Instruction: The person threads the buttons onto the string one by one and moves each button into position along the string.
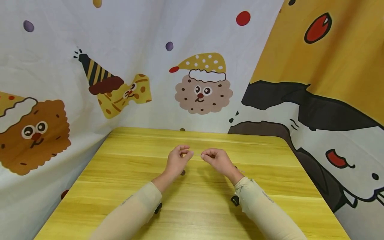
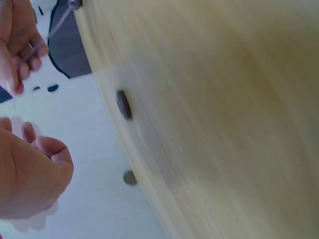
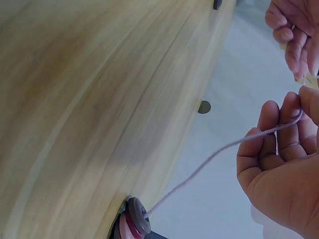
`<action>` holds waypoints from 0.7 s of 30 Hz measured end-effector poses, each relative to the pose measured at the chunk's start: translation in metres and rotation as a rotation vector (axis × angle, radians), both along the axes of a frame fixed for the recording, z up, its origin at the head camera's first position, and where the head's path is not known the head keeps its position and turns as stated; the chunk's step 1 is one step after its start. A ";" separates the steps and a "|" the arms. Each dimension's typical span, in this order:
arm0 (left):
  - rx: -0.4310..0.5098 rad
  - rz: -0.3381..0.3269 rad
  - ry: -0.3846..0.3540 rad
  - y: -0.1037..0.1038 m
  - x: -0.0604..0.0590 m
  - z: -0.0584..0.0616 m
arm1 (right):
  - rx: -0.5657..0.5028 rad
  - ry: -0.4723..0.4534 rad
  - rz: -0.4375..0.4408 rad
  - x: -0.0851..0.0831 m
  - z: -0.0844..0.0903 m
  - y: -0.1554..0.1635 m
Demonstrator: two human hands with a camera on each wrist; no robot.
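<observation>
Both hands are raised over the table with their fingertips close together. My right hand (image 1: 220, 161) pinches a thin pale purple cord (image 3: 214, 153) between thumb and forefinger. From there the cord slants across the other fingers to a small stack of button-like discs (image 3: 138, 216), dark grey, pink and dark red, and enters the grey one. In the head view the right wrist mostly hides this stack. My left hand (image 1: 178, 159) has thumb and forefinger together at the short pale end showing between the hands. A dark round button (image 2: 123, 104) lies below the left hand, apart from it.
The yellow wood-grain table (image 1: 192, 206) has a straight far edge and rounded back corners. A cartoon-printed curtain (image 1: 135, 36) hangs behind it and along the sides. Black wrist devices (image 1: 235, 200) sit under the forearms, in light sleeves (image 1: 135, 210).
</observation>
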State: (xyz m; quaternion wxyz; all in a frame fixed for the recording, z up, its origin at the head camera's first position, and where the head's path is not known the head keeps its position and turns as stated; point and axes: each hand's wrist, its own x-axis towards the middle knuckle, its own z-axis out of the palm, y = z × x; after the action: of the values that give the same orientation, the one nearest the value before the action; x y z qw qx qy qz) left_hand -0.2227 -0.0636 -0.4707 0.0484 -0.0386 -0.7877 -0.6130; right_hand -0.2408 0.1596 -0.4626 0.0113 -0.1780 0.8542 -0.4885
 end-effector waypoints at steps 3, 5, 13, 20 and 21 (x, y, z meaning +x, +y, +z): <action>-0.088 -0.048 0.017 -0.018 -0.002 -0.004 | 0.006 -0.011 -0.006 0.001 0.000 0.001; -0.163 -0.097 0.012 -0.031 -0.003 -0.007 | 0.011 -0.018 -0.014 0.001 0.000 0.002; -0.332 -0.276 -0.093 -0.067 -0.005 -0.020 | 0.022 -0.040 -0.013 0.002 0.001 0.006; -0.446 -0.341 -0.097 -0.071 -0.006 -0.028 | 0.020 -0.060 -0.010 0.002 0.000 0.006; -0.458 -0.346 -0.099 -0.071 -0.006 -0.029 | 0.018 -0.063 -0.009 0.002 0.000 0.006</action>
State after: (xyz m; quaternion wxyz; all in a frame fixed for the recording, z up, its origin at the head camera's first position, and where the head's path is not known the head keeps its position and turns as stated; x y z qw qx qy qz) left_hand -0.2290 -0.1347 -0.4997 -0.1054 -0.1523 -0.8886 -0.4196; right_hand -0.2389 0.1655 -0.4627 0.0375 -0.1587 0.8586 -0.4860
